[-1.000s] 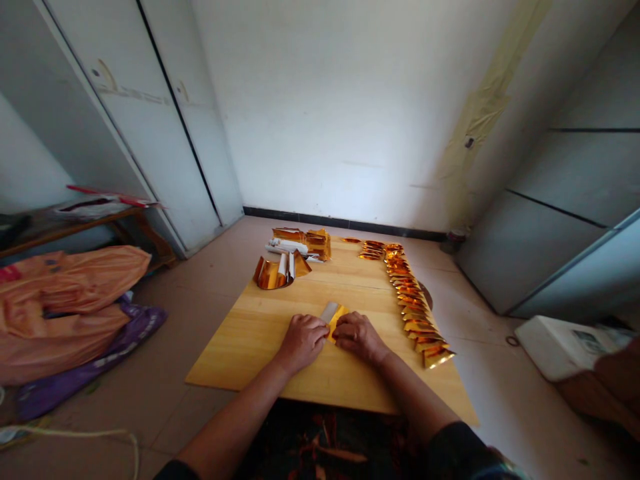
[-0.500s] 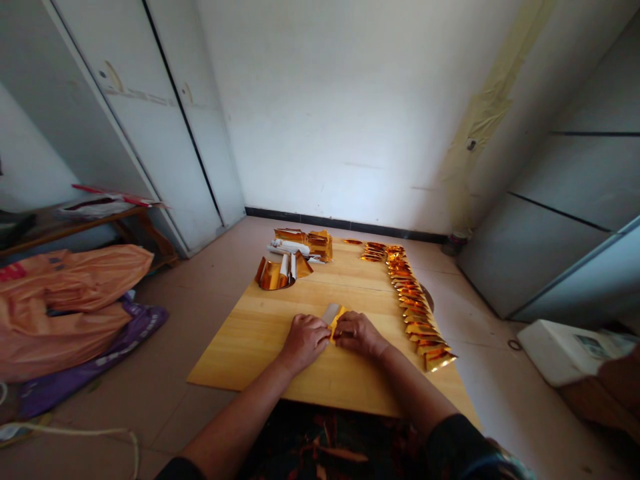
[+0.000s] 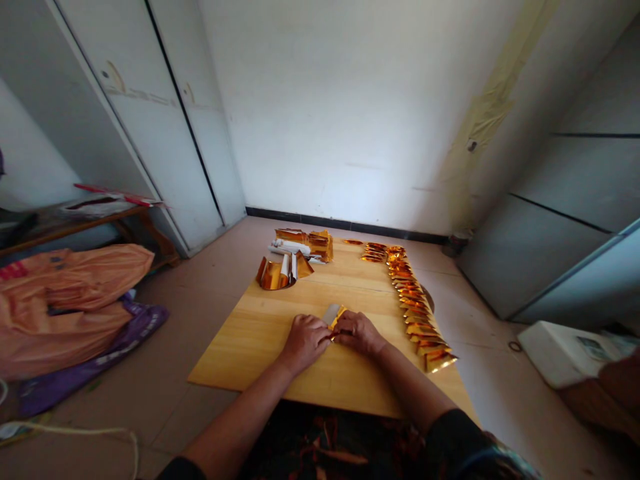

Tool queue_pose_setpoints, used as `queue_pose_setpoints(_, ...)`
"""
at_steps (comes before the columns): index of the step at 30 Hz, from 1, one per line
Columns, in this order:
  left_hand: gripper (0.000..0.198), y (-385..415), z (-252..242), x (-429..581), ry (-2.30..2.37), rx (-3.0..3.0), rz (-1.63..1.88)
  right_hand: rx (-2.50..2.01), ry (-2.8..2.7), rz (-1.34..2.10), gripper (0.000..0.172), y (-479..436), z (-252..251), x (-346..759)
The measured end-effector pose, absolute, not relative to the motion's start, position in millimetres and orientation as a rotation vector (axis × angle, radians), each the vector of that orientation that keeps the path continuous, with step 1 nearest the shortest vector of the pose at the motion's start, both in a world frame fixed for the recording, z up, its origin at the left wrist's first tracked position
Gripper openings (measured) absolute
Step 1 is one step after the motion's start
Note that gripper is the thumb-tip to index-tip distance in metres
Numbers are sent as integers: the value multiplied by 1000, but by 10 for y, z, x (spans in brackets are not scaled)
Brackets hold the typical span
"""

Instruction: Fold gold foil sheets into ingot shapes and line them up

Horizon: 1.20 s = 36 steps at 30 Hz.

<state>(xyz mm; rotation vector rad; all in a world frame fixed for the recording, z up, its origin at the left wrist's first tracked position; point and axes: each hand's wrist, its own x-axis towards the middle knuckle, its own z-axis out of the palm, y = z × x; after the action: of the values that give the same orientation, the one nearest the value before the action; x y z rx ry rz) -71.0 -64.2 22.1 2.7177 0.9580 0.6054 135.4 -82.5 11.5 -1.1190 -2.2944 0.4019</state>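
Observation:
A small sheet of gold foil paper (image 3: 333, 314) lies on the wooden board (image 3: 260, 340), its pale back showing at the far end. My left hand (image 3: 305, 341) and my right hand (image 3: 357, 332) meet over it, fingers curled and pinching its near edge. A long row of folded gold pieces (image 3: 413, 303) runs along the board's right side.
Loose curled gold foil sheets (image 3: 280, 270) and a stack of gold paper (image 3: 305, 242) sit at the board's far left. Orange and purple bags (image 3: 70, 300) lie on the floor to the left. A white box (image 3: 567, 350) stands to the right. White cupboard doors line both sides.
Both hands stay on the gold sheet; the fingers have closed in a little and less of the gold surface shows between them.

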Motion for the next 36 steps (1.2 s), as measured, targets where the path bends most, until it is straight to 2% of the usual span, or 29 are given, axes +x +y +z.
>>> queue_pose_setpoints(7, 11, -678, 235, -695, 969, 2709, 654, -1131, -2176, 459, 16, -904, 103, 1386)
queue_pose_setpoints(11, 10, -679, 225, -699, 980, 2716, 668, -1144, -2205, 357, 13, -952, 115, 1363)
queue_pose_setpoints(19, 10, -674, 197, -713, 981, 2743, 706, -1266, -2274, 157, 22, -912, 80, 1297)
queue_pose_setpoints(25, 14, -681, 185, -726, 976, 2801, 681, -1377, -2312, 34, 18, -926, 38, 1266)
queue_pose_setpoints(29, 14, -688, 173, -762, 938, 2826, 675, -1316, -2308, 94, 24, -921, 18, 1298)
queue_pose_setpoints(36, 18, -695, 180, -830, 866, 2832, 649, -1320, -2226, 245, 14, -936, 86, 1283)
